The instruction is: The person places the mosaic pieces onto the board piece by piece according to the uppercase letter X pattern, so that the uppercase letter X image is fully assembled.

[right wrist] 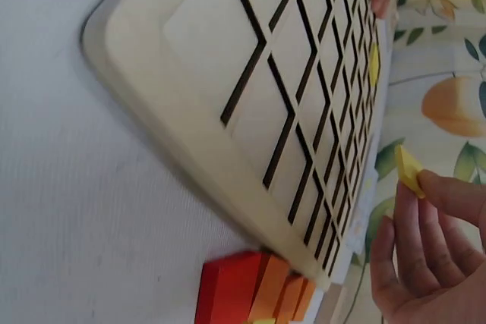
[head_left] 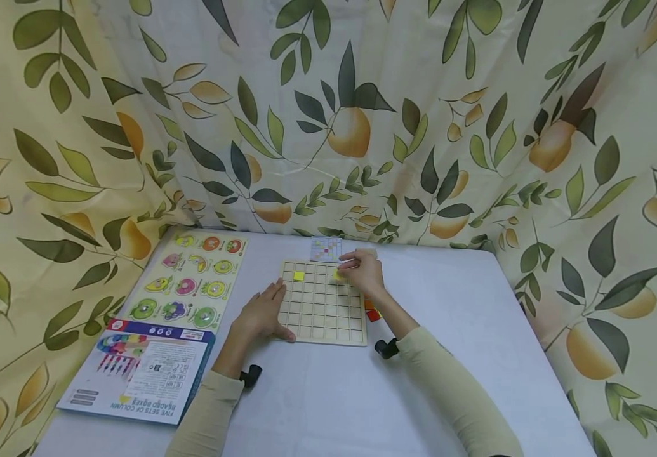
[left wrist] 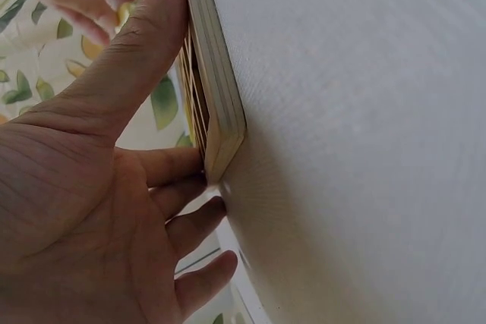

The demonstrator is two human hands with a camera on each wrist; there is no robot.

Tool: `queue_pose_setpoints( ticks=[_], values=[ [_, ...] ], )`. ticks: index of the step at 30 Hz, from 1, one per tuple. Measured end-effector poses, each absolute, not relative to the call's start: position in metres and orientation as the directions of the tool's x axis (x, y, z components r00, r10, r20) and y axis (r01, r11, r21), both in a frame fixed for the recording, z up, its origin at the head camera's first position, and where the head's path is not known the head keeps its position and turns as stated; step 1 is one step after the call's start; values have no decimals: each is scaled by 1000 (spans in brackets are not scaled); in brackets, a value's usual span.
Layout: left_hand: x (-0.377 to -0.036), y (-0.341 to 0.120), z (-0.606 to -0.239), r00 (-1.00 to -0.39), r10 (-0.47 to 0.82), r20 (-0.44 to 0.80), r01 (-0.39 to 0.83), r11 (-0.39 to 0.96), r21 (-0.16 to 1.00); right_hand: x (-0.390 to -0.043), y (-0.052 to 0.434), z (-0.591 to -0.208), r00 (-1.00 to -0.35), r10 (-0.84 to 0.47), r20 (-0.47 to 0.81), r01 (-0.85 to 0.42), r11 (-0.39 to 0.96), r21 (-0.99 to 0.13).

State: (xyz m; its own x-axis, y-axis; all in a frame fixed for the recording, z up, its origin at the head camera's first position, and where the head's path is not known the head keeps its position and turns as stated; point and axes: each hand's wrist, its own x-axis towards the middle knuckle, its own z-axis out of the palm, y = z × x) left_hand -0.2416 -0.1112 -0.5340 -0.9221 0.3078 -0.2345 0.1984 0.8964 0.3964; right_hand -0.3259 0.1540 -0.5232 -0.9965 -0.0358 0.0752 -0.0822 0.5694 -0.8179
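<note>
Two hands: right grip pinches yellow tile; left flat, steadying grid board; fruit puzzle nearby.

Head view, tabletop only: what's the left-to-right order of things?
Blue box → fruit puzzle board → left hand → wooden grid board → right hand, pinching a yellow tile over the board. The pattern card behind the board and the orange tiles by the right forearm overlap these, so they are left out.

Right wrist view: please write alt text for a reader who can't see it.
The right hand pinches a small yellow square tile at its fingertips beside a pale wooden grid board on a white table. A row of red and orange tiles lies beside the board's near edge.
</note>
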Motion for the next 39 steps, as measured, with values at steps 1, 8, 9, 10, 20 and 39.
queue_pose_setpoints(
  ticks=[1, 8, 9, 10, 20, 39],
  values=[
    [-242, -111, -534, -922, 306, -236, 196, 897, 396, -325, 151, -523, -996, -44, 73, -85, 566, -820],
    [-242, -111, -534, -924, 303, -234, 195, 899, 393, -322, 133, -525, -994, -77, 71, -102, 557, -824],
    [-242, -111, -534, -924, 303, -234, 195, 899, 393, -322, 131, -526, -994, -83, 73, -107, 553, -826],
    [-242, -111, -534, -924, 303, -235, 196, 900, 390, -322, 129, -527, -993, -88, 73, -110, 548, -829],
    [-243, -112, -538, -917, 317, -243, 207, 897, 390, -320, 109, -536, -989, -138, 57, -123, 532, -838],
    [-245, -113, -539, -917, 312, -249, 207, 905, 373, -323, 91, -551, -959, -238, 157, -275, 624, -732]
  ],
)
